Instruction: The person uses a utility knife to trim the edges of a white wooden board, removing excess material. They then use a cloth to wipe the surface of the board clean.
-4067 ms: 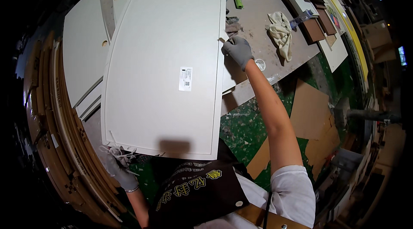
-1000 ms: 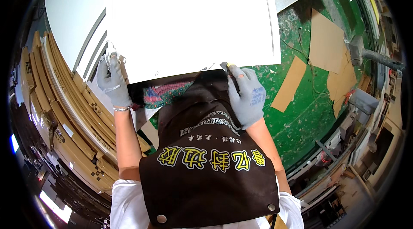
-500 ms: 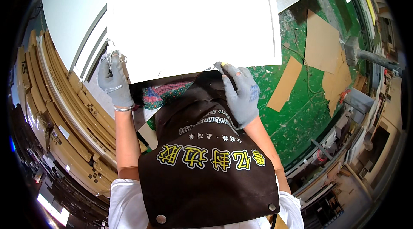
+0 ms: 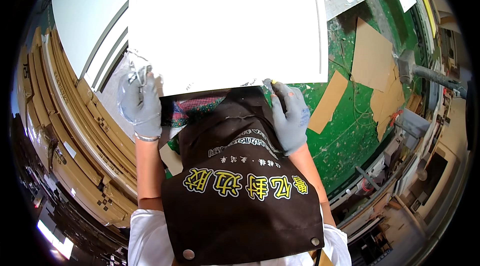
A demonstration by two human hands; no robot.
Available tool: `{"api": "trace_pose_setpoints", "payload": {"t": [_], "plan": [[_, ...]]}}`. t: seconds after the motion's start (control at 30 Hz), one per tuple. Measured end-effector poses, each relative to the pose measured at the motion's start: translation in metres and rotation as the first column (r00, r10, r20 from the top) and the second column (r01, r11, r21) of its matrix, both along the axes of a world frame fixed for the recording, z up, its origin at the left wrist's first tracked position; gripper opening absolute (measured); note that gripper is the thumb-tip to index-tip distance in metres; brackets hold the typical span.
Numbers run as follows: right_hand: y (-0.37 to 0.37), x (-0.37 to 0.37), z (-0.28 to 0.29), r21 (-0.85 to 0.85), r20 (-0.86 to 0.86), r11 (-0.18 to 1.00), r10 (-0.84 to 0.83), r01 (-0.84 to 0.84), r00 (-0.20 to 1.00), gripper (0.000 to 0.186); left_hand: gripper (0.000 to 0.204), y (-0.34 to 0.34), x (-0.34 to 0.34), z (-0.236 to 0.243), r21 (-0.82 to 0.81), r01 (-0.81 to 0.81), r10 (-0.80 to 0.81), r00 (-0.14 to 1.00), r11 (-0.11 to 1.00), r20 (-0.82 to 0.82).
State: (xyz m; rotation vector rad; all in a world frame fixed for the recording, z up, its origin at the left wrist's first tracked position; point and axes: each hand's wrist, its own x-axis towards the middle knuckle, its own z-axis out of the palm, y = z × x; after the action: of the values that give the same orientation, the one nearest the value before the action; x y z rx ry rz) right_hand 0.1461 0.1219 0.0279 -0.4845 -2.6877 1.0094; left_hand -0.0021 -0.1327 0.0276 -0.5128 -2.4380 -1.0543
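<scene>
A large white panel (image 4: 225,26) lies in front of me, its near edge close to my apron. My left hand (image 4: 140,106), in a grey glove, is closed at the panel's near left corner on crumpled clear plastic film (image 4: 138,61). My right hand (image 4: 292,118), also gloved in grey, is at the near edge toward the right. Its thumb and forefinger pinch a small grey and yellow piece (image 4: 268,84) against that edge; its kind is too small to make out. Dark marks show along the edge beside it.
Long cardboard-wrapped packs (image 4: 65,116) are stacked at the left, below another pale panel (image 4: 82,16). On the green floor (image 4: 340,126) at the right lie cardboard pieces (image 4: 372,53) and a thin cord. A grey metal post (image 4: 435,73) stands farther right.
My right hand has slid a little to the right along the near edge with the small piece. My left hand has shifted slightly right and nearer, and the film spreads wider around it.
</scene>
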Motion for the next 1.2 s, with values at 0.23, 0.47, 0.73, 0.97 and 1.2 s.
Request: {"api": "trace_pose_setpoints", "payload": {"t": [0.23,0.47,0.73,0.97,1.2], "plan": [[-0.008,-0.004,0.002,0.019,0.024,0.999,-0.031,0.031,0.999,0.023,0.012,0.028,0.003,0.018,0.08,-0.012,-0.017,0.938,0.997,0.345],[-0.011,-0.008,0.0,0.025,0.009,1.0,-0.013,0.013,1.0,0.023,0.009,0.048,0.001,0.012,-0.039,0.205,-0.189,0.948,0.978,0.256],[-0.009,-0.009,-0.001,-0.028,0.015,1.0,0.01,-0.01,1.0,0.021,0.009,0.071,-0.003,0.015,-0.226,0.516,-0.506,0.856,0.826,0.103],[-0.008,-0.011,0.005,0.027,0.025,0.998,0.049,-0.05,0.998,0.02,0.018,0.1,-0.007,-0.004,-0.161,0.708,-0.698,0.706,0.688,0.121],[-0.001,-0.007,0.003,0.01,-0.002,1.0,0.018,-0.018,1.0,0.022,0.015,0.102,-0.019,0.004,-0.081,0.737,-0.686,0.658,0.671,0.31]]}}
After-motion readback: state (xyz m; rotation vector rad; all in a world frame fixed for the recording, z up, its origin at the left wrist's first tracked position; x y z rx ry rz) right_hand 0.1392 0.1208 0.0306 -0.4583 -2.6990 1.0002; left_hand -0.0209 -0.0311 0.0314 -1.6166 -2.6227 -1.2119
